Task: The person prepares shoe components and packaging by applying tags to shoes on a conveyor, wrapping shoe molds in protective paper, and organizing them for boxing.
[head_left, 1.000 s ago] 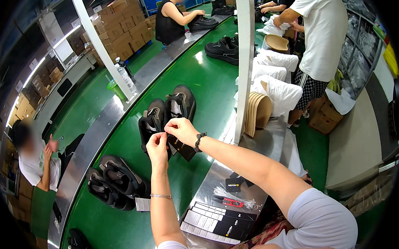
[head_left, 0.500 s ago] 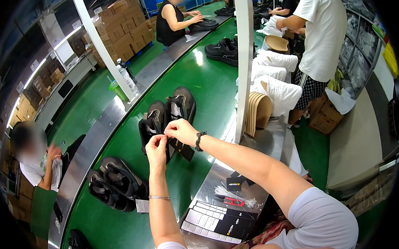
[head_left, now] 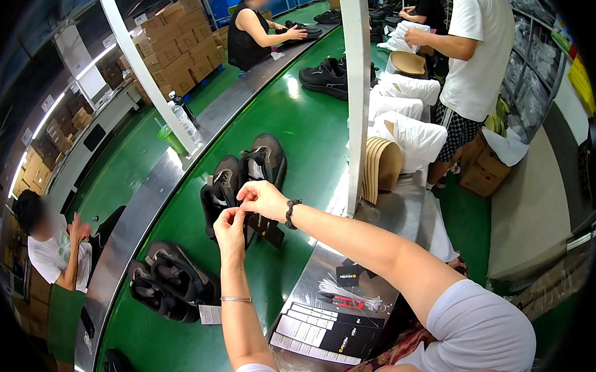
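Note:
My left hand (head_left: 231, 233) and my right hand (head_left: 264, 199) meet fingertip to fingertip, both closed in a pinch. What they pinch is too thin to make out. Just beneath my right hand hangs a black hang tag (head_left: 268, 231). Behind the hands, a pair of dark grey and black shoes stands on the green conveyor belt (head_left: 309, 145): the left shoe (head_left: 222, 182) is partly covered by my fingers, while the right shoe (head_left: 270, 159) shows its opening with pale stuffing inside.
Another dark pair (head_left: 172, 281) with a white tag (head_left: 210, 315) lies nearer left. Beside my right forearm, a metal ledge holds printed cards (head_left: 327, 331), white plastic ties (head_left: 349, 290) and red-handled snips (head_left: 343, 301). A white post (head_left: 357, 103) rises beyond. Co-workers stand or sit around the belt.
My hands stay pinched together over the shoes, with only a slight shift. The whole view has drifted a little. At the upper right, the co-worker in white has moved an arm.

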Available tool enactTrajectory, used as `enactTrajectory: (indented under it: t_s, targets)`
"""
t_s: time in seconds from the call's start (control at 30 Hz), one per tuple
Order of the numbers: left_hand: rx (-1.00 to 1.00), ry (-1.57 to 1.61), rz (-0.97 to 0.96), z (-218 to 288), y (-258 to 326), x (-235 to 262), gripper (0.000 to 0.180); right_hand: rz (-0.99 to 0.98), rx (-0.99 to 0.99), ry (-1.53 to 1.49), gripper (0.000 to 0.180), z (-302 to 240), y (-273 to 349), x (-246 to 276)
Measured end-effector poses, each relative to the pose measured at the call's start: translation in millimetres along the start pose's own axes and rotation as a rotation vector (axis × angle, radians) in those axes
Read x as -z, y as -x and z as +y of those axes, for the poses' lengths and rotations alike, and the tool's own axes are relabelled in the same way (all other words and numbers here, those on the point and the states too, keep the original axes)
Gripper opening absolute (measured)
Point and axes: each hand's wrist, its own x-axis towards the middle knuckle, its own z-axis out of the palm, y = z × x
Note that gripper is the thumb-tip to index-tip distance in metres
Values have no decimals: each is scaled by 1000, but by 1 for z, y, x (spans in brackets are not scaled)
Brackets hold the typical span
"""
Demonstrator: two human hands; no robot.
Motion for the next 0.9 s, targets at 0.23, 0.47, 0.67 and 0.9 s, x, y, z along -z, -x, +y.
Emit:
enactTrajectory:
  t_s: [0.23, 0.47, 0.67, 0.9]
  targets:
    - [-3, -84, 7, -2, 5, 0, 11, 54, -19, 77, 18, -12, 15, 5]
    - [-127, -283, 23, -8, 12, 2, 15, 65, -4, 204, 18, -106, 147, 78]
    - [158, -243, 226, -9, 49, -2, 54, -7, -69, -12, 18, -180, 281, 161]
    - [325, 197, -154, -4, 19, -40, 43, 86, -15, 245, 14, -220, 381, 202]
